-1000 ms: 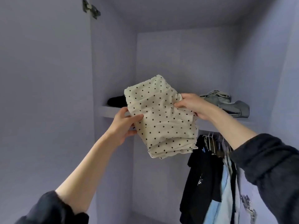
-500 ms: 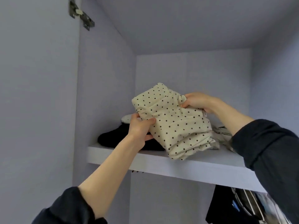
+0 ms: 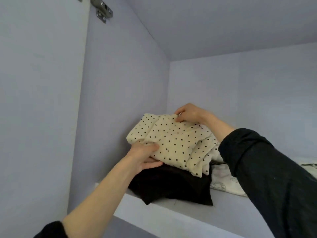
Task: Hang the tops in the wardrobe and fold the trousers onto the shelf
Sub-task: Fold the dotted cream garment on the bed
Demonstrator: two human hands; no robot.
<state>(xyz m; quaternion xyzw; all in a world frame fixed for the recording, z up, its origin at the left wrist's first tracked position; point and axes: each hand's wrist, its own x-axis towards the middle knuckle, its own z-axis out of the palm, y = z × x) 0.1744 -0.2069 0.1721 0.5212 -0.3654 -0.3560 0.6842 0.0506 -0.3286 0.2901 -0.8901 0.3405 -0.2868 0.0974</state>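
Observation:
The folded cream trousers with black dots (image 3: 173, 143) lie on top of a folded black garment (image 3: 171, 184) at the left end of the wardrobe's upper shelf (image 3: 171, 219). My left hand (image 3: 143, 156) grips the near left edge of the dotted trousers, thumb on top and fingers underneath. At the far edge of the bundle, my right hand (image 3: 187, 113) pinches the cloth. Both forearms reach up into the shelf space.
A white patterned garment (image 3: 224, 182) lies on the shelf to the right of the black one, partly behind my right sleeve. The wardrobe's side wall stands close on the left, with a door hinge (image 3: 103, 12) at the top. The back wall is just behind the pile.
Both hands have carried the dotted trousers up from below the shelf and back onto the black garment. The view has tilted upward, and the hanging clothes have dropped out of sight.

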